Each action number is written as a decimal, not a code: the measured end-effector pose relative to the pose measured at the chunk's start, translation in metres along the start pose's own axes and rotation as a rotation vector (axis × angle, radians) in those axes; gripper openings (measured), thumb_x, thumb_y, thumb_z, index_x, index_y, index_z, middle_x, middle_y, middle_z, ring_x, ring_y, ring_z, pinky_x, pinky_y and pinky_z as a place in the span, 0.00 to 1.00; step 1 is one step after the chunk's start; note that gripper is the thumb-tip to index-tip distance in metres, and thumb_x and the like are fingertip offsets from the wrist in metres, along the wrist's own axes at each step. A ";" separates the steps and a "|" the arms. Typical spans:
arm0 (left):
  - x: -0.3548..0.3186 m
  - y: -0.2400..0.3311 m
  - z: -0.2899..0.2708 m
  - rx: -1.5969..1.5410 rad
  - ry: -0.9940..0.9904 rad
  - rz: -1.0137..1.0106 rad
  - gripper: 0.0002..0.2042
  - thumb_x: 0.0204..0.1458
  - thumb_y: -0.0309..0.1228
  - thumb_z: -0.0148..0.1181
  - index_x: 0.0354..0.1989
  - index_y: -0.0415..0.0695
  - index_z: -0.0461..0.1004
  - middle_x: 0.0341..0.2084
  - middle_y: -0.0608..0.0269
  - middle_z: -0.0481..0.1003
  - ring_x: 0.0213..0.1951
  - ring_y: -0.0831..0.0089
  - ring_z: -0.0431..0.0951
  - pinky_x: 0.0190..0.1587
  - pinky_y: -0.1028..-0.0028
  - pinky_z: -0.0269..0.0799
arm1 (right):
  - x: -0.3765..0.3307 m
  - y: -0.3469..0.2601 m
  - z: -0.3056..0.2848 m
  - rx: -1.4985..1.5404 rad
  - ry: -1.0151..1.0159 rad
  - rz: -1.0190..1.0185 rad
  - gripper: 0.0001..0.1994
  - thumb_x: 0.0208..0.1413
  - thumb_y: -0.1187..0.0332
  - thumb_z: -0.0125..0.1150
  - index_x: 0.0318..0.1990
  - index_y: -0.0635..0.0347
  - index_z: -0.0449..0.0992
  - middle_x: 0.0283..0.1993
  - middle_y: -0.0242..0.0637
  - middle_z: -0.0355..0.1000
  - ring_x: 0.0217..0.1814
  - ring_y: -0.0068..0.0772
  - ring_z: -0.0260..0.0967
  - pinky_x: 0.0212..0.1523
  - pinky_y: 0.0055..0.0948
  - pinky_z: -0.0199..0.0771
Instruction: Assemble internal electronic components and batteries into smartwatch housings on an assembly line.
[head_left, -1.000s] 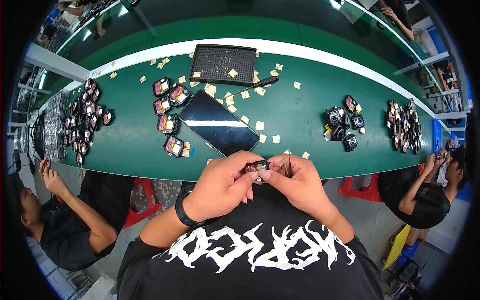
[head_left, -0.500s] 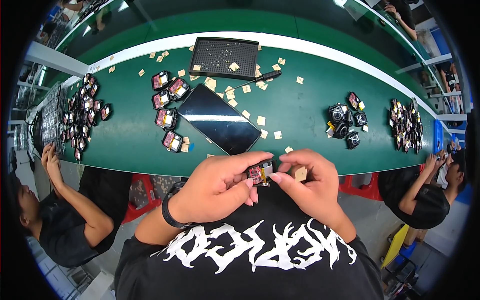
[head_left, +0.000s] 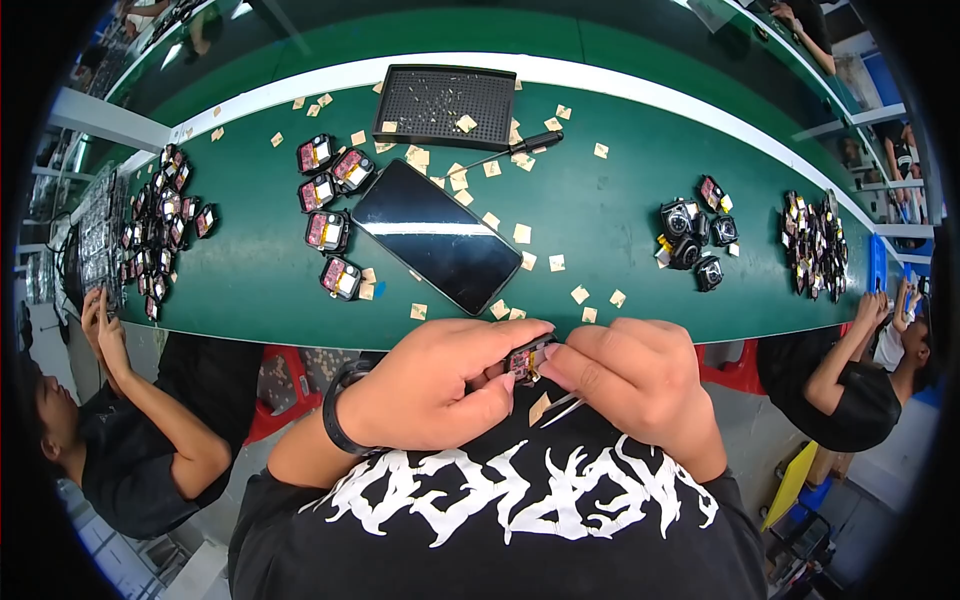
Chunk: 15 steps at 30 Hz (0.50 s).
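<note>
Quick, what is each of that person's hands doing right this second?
Left hand: closed, pinching a small red-and-black module.
Right hand: closed on the same module; thin tweezers poke out beneath it.

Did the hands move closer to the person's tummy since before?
Yes. The left hand and right hand, pinching the small part, came off the green table's near edge toward the black shirt.

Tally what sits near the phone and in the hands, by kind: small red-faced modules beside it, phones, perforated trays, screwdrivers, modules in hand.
Red-faced modules left of the phone: 5
Black phone: 1
Black perforated tray: 1
Screwdriver: 1
Module pinched between left hand and right hand: 1
Total: 9
</note>
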<state>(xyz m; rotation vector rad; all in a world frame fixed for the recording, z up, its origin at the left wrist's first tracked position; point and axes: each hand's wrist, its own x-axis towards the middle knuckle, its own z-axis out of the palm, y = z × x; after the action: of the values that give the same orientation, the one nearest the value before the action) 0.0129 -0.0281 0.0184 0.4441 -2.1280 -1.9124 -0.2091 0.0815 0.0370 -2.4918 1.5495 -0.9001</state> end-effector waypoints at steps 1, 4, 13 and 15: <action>0.001 0.000 -0.001 -0.012 -0.025 -0.013 0.25 0.54 0.17 0.47 0.63 0.31 0.69 0.33 0.56 0.80 0.27 0.76 0.82 0.33 0.76 0.79 | 0.002 -0.002 -0.003 -0.016 -0.030 -0.017 0.13 0.42 0.72 0.67 0.38 0.60 0.81 0.36 0.32 0.73 0.24 0.25 0.67 0.21 0.24 0.68; 0.002 0.001 -0.006 -0.062 -0.075 -0.059 0.24 0.55 0.17 0.48 0.63 0.31 0.68 0.34 0.55 0.80 0.28 0.76 0.82 0.32 0.77 0.79 | 0.003 -0.007 -0.003 -0.038 -0.069 -0.037 0.14 0.42 0.72 0.66 0.40 0.61 0.81 0.36 0.33 0.73 0.25 0.25 0.67 0.22 0.24 0.69; -0.004 -0.003 -0.003 -0.520 0.033 -0.233 0.21 0.62 0.18 0.45 0.63 0.31 0.68 0.35 0.54 0.79 0.30 0.76 0.81 0.32 0.78 0.79 | -0.010 -0.008 -0.006 0.551 0.049 0.462 0.09 0.54 0.73 0.68 0.43 0.65 0.79 0.35 0.37 0.75 0.29 0.31 0.71 0.32 0.29 0.72; -0.002 -0.001 -0.006 -0.472 0.039 -0.220 0.21 0.63 0.21 0.43 0.64 0.30 0.67 0.37 0.50 0.79 0.29 0.75 0.81 0.31 0.78 0.79 | -0.027 -0.009 -0.001 0.765 0.135 0.637 0.05 0.59 0.74 0.66 0.36 0.66 0.78 0.30 0.36 0.74 0.27 0.25 0.68 0.30 0.25 0.68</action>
<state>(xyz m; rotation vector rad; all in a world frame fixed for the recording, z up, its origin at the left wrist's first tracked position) 0.0171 -0.0331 0.0177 0.6233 -1.5780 -2.4102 -0.2109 0.1092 0.0290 -1.3368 1.4887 -1.2307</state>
